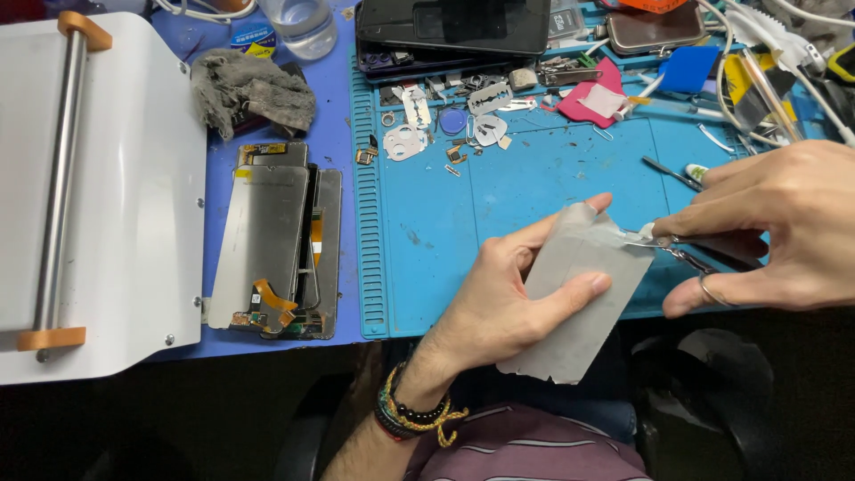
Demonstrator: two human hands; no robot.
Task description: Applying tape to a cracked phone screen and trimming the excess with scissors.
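My left hand (pixel 508 289) holds a thin grey rectangular sheet (pixel 579 307), thumb on its front and fingers behind, over the near edge of the blue work mat (pixel 427 240). My right hand (pixel 775 227) grips small metal scissors (pixel 677 254), a ring on one finger. The scissor tips meet the sheet's upper right corner, where a clear film flap (pixel 614 233) lifts off. Beaded bracelets circle my left wrist.
A stack of phone screen panels (pixel 276 240) lies left of the mat. A white machine with a metal roller (pixel 62 178) fills the far left. A grey rag (pixel 249 89), small metal parts (pixel 445 125), a dark phone (pixel 454 27), tweezers (pixel 672 172) and cables sit behind.
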